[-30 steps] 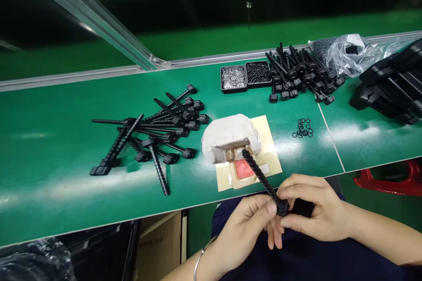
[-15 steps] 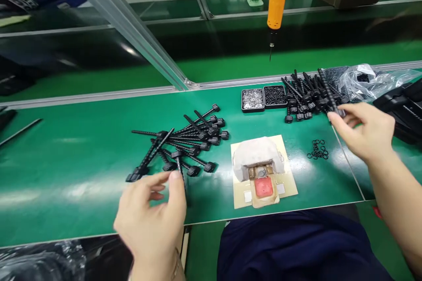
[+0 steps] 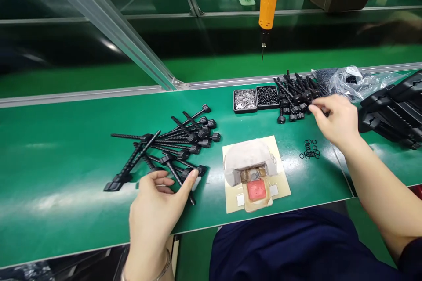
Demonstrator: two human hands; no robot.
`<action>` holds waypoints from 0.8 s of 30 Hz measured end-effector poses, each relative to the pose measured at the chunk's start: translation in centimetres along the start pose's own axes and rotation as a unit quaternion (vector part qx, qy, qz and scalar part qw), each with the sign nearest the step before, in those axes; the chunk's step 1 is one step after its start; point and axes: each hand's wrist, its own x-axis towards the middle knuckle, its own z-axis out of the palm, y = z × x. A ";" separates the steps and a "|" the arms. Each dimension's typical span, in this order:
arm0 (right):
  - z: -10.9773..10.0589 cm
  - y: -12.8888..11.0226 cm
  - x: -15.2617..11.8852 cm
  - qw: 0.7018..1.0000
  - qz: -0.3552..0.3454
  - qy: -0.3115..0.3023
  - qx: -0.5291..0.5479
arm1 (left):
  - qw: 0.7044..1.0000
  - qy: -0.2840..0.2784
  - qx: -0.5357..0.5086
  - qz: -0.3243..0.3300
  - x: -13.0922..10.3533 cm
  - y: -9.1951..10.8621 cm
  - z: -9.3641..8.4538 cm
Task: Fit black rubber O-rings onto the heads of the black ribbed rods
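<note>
Black rods, long and ridged like twisted cord, each with a blocky faceted head, lie in a loose fan on the left of the counter; well over ten show, but overlaps prevent an exact count. The left hand is at the near edge of this fan, its thumb and fingers parted around one slanting rod; whether they touch it I cannot tell. A second pile of similar rods sits at the back right, too tangled to count, heads mostly toward the person. At its near right edge the right hand has its fingertips drawn together; whether they grip a rod is unclear. Between the hands stands one lumpy, whitish rounded block with one red square pad before it, on one flat yellow sheet bearing two small pale patches. Two square black trays adjoin behind: one of shiny, clear-looking bits, one of tiny black pieces. More than ten thin black rings cluster nearer the right hand. Beyond are one crinkled clear plastic bag and one hanging orange driver.
</note>
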 end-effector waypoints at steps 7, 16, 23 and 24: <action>-0.8 -1.0 -9.3 0.992 -0.043 -0.107 0.058 | 0.966 0.048 0.008 0.252 -1.3 0.0 1.6; 0.4 0.0 -10.7 0.991 -0.025 -0.027 0.127 | 0.950 0.054 -0.037 0.306 -0.8 -0.9 2.0; 0.0 0.3 -11.8 0.952 0.214 -0.023 0.217 | 0.960 0.036 -0.110 0.255 -0.9 -1.7 1.2; -0.1 0.3 -12.0 0.933 0.264 -0.042 0.240 | 0.960 0.030 -0.130 0.244 -0.9 -1.8 1.1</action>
